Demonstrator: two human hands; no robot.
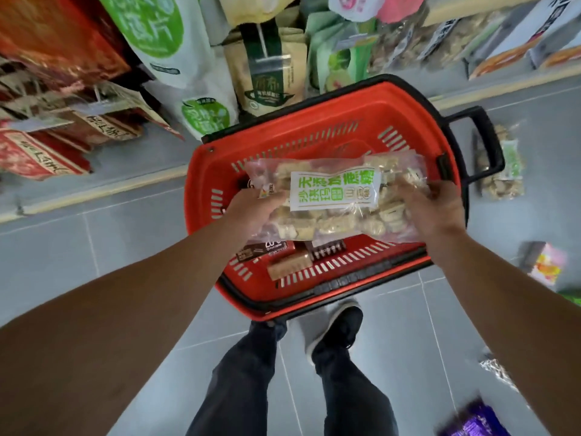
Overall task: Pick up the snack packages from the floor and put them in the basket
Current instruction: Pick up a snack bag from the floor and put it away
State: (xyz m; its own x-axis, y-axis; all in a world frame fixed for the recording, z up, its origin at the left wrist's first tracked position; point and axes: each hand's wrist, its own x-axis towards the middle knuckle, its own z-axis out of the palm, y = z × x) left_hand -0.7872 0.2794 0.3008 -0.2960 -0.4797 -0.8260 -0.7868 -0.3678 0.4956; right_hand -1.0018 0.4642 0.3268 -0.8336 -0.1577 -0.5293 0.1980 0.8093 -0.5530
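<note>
I've got the snack bag gripped at both ends, left hand, right hand, lengthwise directly above the basket.

A shop aisle, probably a grocery: stocked shelves of packaged snacks and a red shopping basket.

A white and green label is showing on the clear snack bag above the red basket, reading 无添加蔗糖 and 沙琪玛. Beyond the basket, a brown pouch and green-and-white bags are carrying Chinese print too blurred to read
</note>
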